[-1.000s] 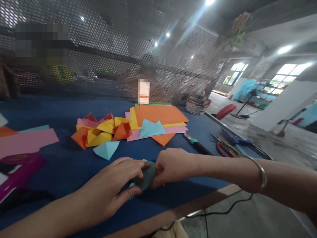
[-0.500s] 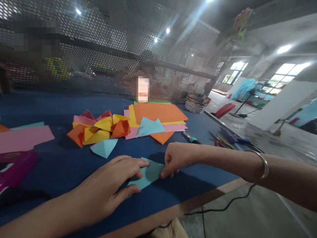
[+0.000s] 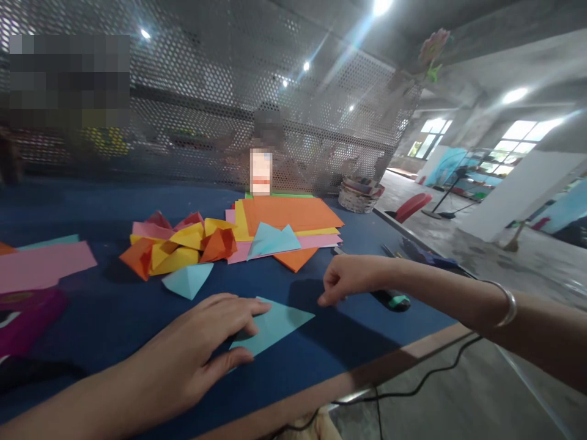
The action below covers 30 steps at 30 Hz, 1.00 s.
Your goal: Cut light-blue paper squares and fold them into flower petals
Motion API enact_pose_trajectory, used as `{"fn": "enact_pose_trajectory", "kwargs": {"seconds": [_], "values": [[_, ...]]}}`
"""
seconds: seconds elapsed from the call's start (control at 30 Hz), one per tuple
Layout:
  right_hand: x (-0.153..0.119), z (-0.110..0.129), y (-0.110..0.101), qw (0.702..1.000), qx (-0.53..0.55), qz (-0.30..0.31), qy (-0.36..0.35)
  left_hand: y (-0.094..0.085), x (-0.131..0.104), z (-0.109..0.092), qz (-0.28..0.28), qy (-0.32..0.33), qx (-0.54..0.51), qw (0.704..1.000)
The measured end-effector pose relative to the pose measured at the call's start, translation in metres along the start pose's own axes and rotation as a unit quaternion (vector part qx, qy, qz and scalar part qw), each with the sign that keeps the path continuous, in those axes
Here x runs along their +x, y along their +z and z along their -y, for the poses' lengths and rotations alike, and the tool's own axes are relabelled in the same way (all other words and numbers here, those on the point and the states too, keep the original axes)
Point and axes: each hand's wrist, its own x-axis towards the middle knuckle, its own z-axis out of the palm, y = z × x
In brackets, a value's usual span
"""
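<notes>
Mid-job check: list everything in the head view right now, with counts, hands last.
Table: 1, blue-topped, across the foreground
Triangular paper: 1, light blue, front centre of table
Paper stack: 1, orange uppermost, centre back
Folded clump: several pieces, orange, yellow, pink, left of stack
Folded pieces: 2, light blue, one before clump, one on stack
Loose sheet: 1, pink, left edge
Purple item: 1, purple, left edge, cut off
Basket: 1, whitish, back right
Mesh screen: 1, grey, behind table
Cable: black, below front edge, count unclear
Windows: at least 2, bright, far right
Left hand: 1, on triangular paper
Right hand: 1, curled, apart from the paper's tip
</notes>
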Motion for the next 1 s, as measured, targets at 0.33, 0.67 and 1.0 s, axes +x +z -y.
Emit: {"fn": "enact_pose_trajectory", "kwargs": {"seconds": [0.33, 0.67, 1.0], "values": [[0.040, 0.035, 0.021, 0.982, -0.010, 0.015, -0.189, -0.011, 0.001, -0.013, -0.006, -0.010, -0.025, 1.000], [0.037, 0.023, 0.021, 0.969, -0.030, -0.001, -0.245, -0.015, 0.006, -0.015, 0.007, -0.043, -0.057, 0.997], [0.035, 0.018, 0.025, 0.961, -0.035, -0.010, -0.274, -0.018, 0.048, -0.050, 0.081, -0.271, 0.081, 0.956]]}}
